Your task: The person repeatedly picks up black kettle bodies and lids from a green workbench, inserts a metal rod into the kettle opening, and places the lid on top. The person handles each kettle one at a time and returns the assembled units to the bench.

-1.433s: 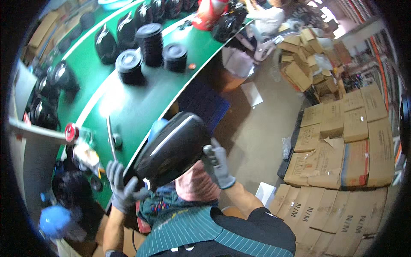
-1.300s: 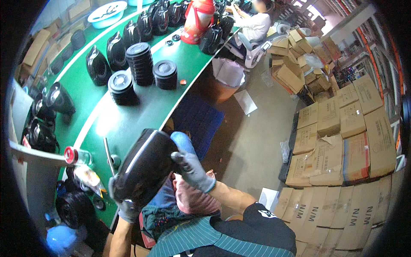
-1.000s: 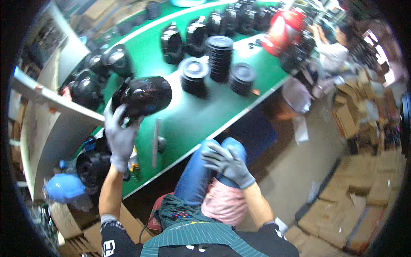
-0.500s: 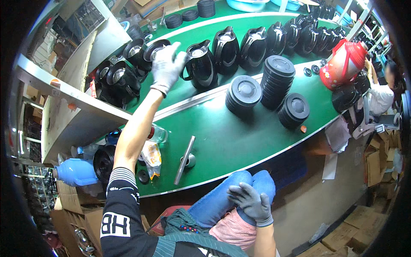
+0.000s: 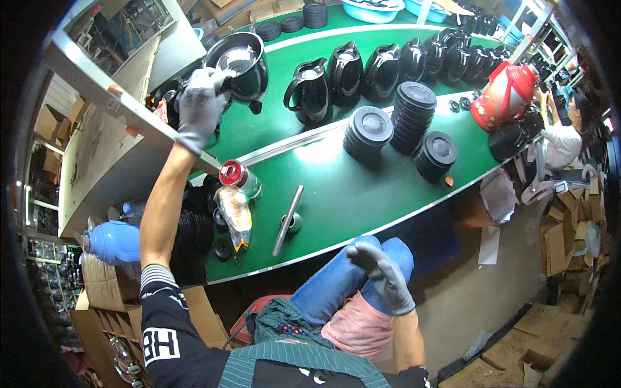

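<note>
My left hand [image 5: 202,107], in a grey glove, is closed on the near side of a black jug [image 5: 257,79]. The jug's wide round opening faces me and shows a shiny inside; my fingers are partly hidden behind it. Just right of it, a black jug with a spout and handle [image 5: 308,94] stands first in a long row of similar jugs on the green table [image 5: 349,187]. Over my lap, my right hand [image 5: 386,278], gloved too, is held up with its fingers stretched out and nothing in it.
Stacks of black round lids [image 5: 369,132] stand mid-table. A red flowered flask [image 5: 504,97] is farther right, near a seated person [image 5: 563,145]. By my left arm are a red-lidded jar [image 5: 240,178], a packet [image 5: 234,216], a metal rod [image 5: 288,220] and a metal shelf post [image 5: 107,94].
My left hand has moved left and toward me, and the black jug has come up with it. My right hand has turned slightly over my lap.
</note>
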